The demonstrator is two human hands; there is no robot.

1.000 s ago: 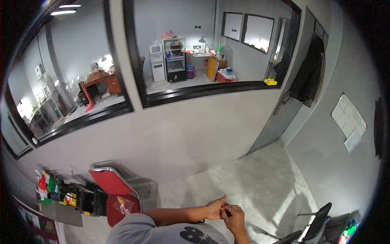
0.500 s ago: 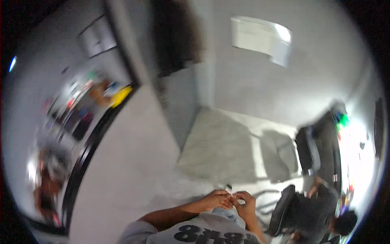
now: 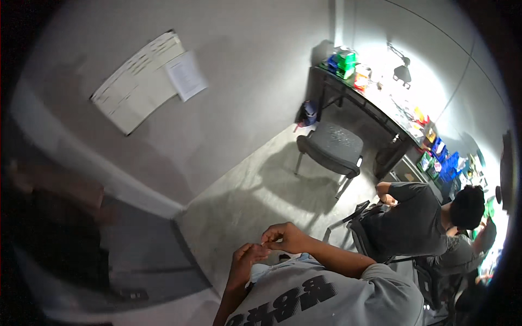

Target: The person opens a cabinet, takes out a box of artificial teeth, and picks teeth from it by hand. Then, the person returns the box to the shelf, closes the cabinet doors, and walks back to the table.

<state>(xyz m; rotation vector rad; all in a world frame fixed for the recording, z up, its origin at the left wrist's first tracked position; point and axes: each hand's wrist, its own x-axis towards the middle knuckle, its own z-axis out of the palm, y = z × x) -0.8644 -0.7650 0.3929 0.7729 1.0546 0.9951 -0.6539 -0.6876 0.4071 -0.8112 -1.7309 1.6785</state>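
Note:
My left hand (image 3: 247, 262) and my right hand (image 3: 287, 237) meet in front of my grey shirt (image 3: 326, 293), which has dark printing across it. The fingertips of both are pinched together and nearly touch. Between them shows a tiny pale bit, too small to name. Thumb and forefinger of the right hand form a loop, while the left hand's fingers are curled in. Just under the hands lies light-blue cloth (image 3: 260, 271) at my waist.
A grey chair (image 3: 331, 146) stands before a lamp-lit workbench (image 3: 370, 100) with green bins (image 3: 343, 62). Close on my right sits a person in a dark shirt (image 3: 408, 217), another person beyond. Papers (image 3: 144, 76) hang on the wall; a dark blurred shape (image 3: 65, 239) is at left.
My view has swung to the right, bringing the workbench, chair and seated people further into the picture. Both hands stay pinched together in front of me.

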